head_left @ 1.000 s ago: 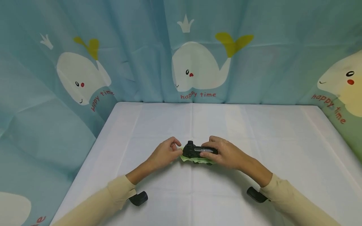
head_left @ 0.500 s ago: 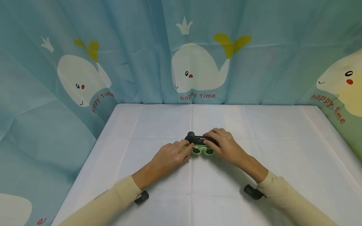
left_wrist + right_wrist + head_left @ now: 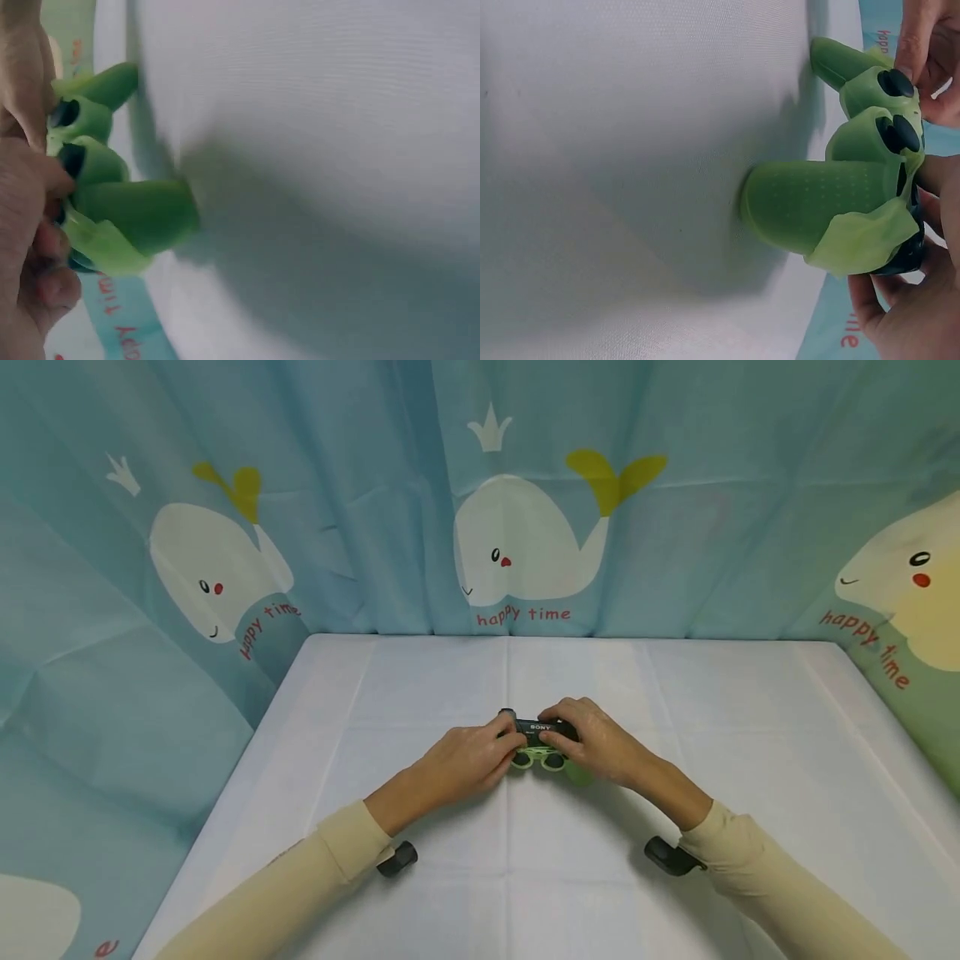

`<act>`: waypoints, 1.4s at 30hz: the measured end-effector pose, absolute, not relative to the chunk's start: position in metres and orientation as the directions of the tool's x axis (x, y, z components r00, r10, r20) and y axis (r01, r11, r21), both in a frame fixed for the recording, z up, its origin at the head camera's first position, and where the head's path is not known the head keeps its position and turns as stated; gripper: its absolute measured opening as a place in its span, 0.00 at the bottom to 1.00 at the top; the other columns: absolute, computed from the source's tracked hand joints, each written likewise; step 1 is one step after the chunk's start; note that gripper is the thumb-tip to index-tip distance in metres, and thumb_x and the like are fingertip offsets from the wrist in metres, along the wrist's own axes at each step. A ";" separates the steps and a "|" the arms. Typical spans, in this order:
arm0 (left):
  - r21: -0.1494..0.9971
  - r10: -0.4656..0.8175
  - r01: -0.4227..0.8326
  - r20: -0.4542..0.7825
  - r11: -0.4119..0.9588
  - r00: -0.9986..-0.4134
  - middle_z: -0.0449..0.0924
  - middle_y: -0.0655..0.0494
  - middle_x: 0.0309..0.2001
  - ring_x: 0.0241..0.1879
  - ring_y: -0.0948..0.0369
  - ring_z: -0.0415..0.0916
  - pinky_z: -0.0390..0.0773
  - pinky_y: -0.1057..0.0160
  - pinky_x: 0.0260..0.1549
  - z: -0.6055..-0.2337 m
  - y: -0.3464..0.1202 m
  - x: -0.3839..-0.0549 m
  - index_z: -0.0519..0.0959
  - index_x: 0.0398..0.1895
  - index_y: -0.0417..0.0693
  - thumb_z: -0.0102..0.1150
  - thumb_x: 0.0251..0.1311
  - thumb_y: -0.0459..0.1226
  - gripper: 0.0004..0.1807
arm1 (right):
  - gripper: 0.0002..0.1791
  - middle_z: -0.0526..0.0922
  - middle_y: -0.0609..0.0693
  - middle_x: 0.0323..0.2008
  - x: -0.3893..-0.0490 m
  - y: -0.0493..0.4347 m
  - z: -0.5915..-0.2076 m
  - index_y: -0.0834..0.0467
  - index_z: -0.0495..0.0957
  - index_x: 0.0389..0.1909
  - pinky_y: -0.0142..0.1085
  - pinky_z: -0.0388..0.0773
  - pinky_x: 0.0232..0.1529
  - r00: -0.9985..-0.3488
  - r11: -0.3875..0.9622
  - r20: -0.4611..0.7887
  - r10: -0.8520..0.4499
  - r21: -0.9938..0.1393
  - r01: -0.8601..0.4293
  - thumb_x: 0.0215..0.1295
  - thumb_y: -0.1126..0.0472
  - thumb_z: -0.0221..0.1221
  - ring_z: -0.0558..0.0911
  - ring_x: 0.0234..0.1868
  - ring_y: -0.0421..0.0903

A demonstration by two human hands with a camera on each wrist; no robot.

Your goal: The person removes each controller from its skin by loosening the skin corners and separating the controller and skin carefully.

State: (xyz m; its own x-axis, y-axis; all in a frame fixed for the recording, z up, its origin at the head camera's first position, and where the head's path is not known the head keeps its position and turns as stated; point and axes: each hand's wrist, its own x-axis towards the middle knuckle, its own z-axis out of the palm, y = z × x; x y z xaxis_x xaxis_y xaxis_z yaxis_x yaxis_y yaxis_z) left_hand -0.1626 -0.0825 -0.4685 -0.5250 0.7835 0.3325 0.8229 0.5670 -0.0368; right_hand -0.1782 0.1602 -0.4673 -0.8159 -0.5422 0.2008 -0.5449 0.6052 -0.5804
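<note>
A black game controller point(image 3: 534, 733) marked SONY is held in both hands above the white table, its top edge towards me. A soft green silicone cover point(image 3: 817, 199) wraps its handles and fits round the black thumbsticks. One flap of the cover stands loose at the right end, baring black shell. My left hand point(image 3: 465, 762) pinches the cover's edge at the controller's left end, partly hiding it. With thumb and fingers, my right hand point(image 3: 606, 747) grips the right end. In the left wrist view the green handles point(image 3: 139, 214) point down at the table; whether they touch it is unclear.
The white cloth-covered table point(image 3: 420, 681) spreads round the hands. A blue curtain point(image 3: 375, 543) printed with whales stands behind and at the sides. Black wrist devices point(image 3: 397, 858) sit below both beige sleeves.
My left hand has moved right and closed on the controller's left end. The controller has tipped, so its SONY edge and the thumbsticks in the green cover now show. My right hand keeps its grip.
</note>
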 end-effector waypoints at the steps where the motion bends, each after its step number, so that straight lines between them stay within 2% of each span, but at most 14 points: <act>1: -0.056 0.790 0.818 0.307 0.572 -0.531 0.73 0.52 0.42 0.24 0.65 0.73 0.77 0.66 0.22 -0.466 -0.080 -0.163 0.82 0.45 0.45 0.61 0.69 0.36 0.06 | 0.14 0.81 0.48 0.46 -0.178 0.160 -0.468 0.59 0.81 0.54 0.48 0.73 0.49 -0.812 0.610 0.206 -0.547 -0.565 -0.555 0.74 0.57 0.62 0.75 0.49 0.52; 5: -0.173 0.823 0.808 0.207 0.564 -0.530 0.71 0.54 0.38 0.23 0.66 0.69 0.76 0.66 0.19 -0.459 -0.072 -0.167 0.79 0.40 0.44 0.59 0.68 0.39 0.07 | 0.14 0.81 0.50 0.47 -0.176 0.159 -0.472 0.59 0.81 0.54 0.51 0.72 0.49 -0.797 0.634 0.235 -0.557 -0.500 -0.590 0.75 0.57 0.60 0.75 0.47 0.52; 7: -0.160 0.827 0.814 0.182 0.559 -0.532 0.70 0.54 0.36 0.22 0.65 0.67 0.75 0.66 0.19 -0.457 -0.072 -0.168 0.77 0.38 0.43 0.59 0.68 0.38 0.07 | 0.13 0.82 0.49 0.48 -0.174 0.156 -0.474 0.57 0.80 0.54 0.53 0.71 0.50 -0.801 0.646 0.233 -0.552 -0.487 -0.587 0.75 0.56 0.59 0.76 0.47 0.52; 9: -0.070 0.818 0.820 0.157 0.568 -0.553 0.69 0.56 0.34 0.22 0.65 0.65 0.73 0.66 0.20 -0.455 -0.075 -0.169 0.76 0.37 0.43 0.58 0.67 0.36 0.05 | 0.13 0.83 0.48 0.48 -0.171 0.153 -0.476 0.55 0.80 0.54 0.56 0.69 0.52 -0.810 0.656 0.205 -0.550 -0.494 -0.570 0.76 0.54 0.57 0.77 0.48 0.51; 12: 0.154 0.793 0.800 0.117 0.580 -0.598 0.67 0.59 0.31 0.23 0.66 0.63 0.69 0.68 0.22 -0.456 -0.081 -0.169 0.73 0.33 0.45 0.56 0.66 0.33 0.03 | 0.16 0.83 0.44 0.47 -0.165 0.150 -0.479 0.54 0.81 0.54 0.58 0.67 0.54 -0.820 0.682 0.131 -0.557 -0.491 -0.542 0.79 0.50 0.52 0.78 0.47 0.48; 15: 0.299 0.785 0.771 0.100 0.562 -0.611 0.66 0.60 0.31 0.24 0.66 0.63 0.67 0.69 0.23 -0.458 -0.084 -0.169 0.71 0.32 0.47 0.54 0.66 0.32 0.04 | 0.18 0.83 0.42 0.45 -0.160 0.148 -0.479 0.54 0.81 0.52 0.58 0.65 0.55 -0.830 0.703 0.071 -0.553 -0.494 -0.511 0.82 0.48 0.47 0.77 0.46 0.47; 18: 0.347 0.787 0.765 0.110 0.543 -0.608 0.65 0.60 0.34 0.24 0.66 0.63 0.67 0.69 0.23 -0.460 -0.086 -0.169 0.71 0.34 0.48 0.52 0.67 0.33 0.03 | 0.19 0.82 0.43 0.46 -0.158 0.148 -0.477 0.54 0.80 0.54 0.58 0.64 0.57 -0.829 0.694 0.063 -0.556 -0.513 -0.505 0.82 0.47 0.45 0.76 0.48 0.47; 21: 0.428 0.769 0.718 0.079 0.549 -0.635 0.67 0.60 0.34 0.25 0.65 0.64 0.67 0.68 0.25 -0.458 -0.088 -0.168 0.72 0.36 0.48 0.50 0.69 0.33 0.02 | 0.23 0.81 0.45 0.51 -0.156 0.148 -0.475 0.55 0.78 0.59 0.58 0.63 0.59 -0.800 0.661 0.051 -0.597 -0.535 -0.527 0.81 0.44 0.45 0.76 0.52 0.48; 25: 0.543 0.757 0.632 -0.010 0.553 -0.654 0.72 0.59 0.32 0.27 0.65 0.66 0.69 0.66 0.27 -0.455 -0.083 -0.169 0.72 0.40 0.47 0.47 0.71 0.33 0.03 | 0.24 0.80 0.40 0.46 -0.154 0.148 -0.476 0.53 0.77 0.57 0.58 0.63 0.60 -0.766 0.627 0.016 -0.642 -0.563 -0.538 0.78 0.40 0.48 0.76 0.50 0.45; 28: 0.601 0.743 0.570 -0.060 0.560 -0.667 0.74 0.59 0.31 0.28 0.64 0.68 0.71 0.65 0.29 -0.456 -0.080 -0.168 0.73 0.42 0.46 0.46 0.72 0.33 0.05 | 0.21 0.79 0.36 0.41 -0.154 0.149 -0.478 0.51 0.78 0.53 0.57 0.63 0.58 -0.773 0.626 0.001 -0.634 -0.586 -0.515 0.76 0.39 0.52 0.74 0.45 0.42; 33: 0.650 0.720 0.523 -0.054 0.551 -0.692 0.75 0.60 0.34 0.32 0.64 0.71 0.73 0.63 0.34 -0.459 -0.079 -0.167 0.75 0.44 0.46 0.46 0.71 0.32 0.07 | 0.23 0.80 0.36 0.41 -0.152 0.150 -0.479 0.52 0.79 0.53 0.59 0.61 0.58 -0.802 0.652 -0.003 -0.597 -0.585 -0.483 0.73 0.39 0.56 0.74 0.46 0.43; 37: 0.656 0.710 0.514 -0.047 0.553 -0.703 0.75 0.62 0.36 0.32 0.64 0.71 0.72 0.64 0.33 -0.462 -0.080 -0.166 0.76 0.44 0.48 0.48 0.69 0.34 0.07 | 0.28 0.81 0.38 0.46 -0.151 0.150 -0.480 0.52 0.78 0.56 0.61 0.57 0.61 -0.819 0.685 -0.025 -0.574 -0.563 -0.463 0.73 0.34 0.53 0.75 0.50 0.46; 42: 0.715 0.714 0.444 -0.109 0.540 -0.692 0.76 0.61 0.40 0.35 0.64 0.72 0.73 0.64 0.37 -0.459 -0.080 -0.166 0.75 0.53 0.49 0.58 0.67 0.36 0.13 | 0.29 0.79 0.43 0.54 -0.148 0.154 -0.483 0.51 0.76 0.61 0.61 0.55 0.62 -0.827 0.681 -0.011 -0.563 -0.574 -0.455 0.73 0.33 0.53 0.72 0.56 0.48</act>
State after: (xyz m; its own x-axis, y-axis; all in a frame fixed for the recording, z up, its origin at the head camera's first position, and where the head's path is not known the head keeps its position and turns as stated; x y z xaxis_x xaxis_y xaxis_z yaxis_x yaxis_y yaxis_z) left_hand -0.1655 -0.0800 -0.4592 -0.6922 0.7135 -0.1087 0.4445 0.5400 0.7147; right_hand -0.1484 0.1535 -0.4828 -0.8267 -0.5625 -0.0113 -0.4554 0.6807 -0.5738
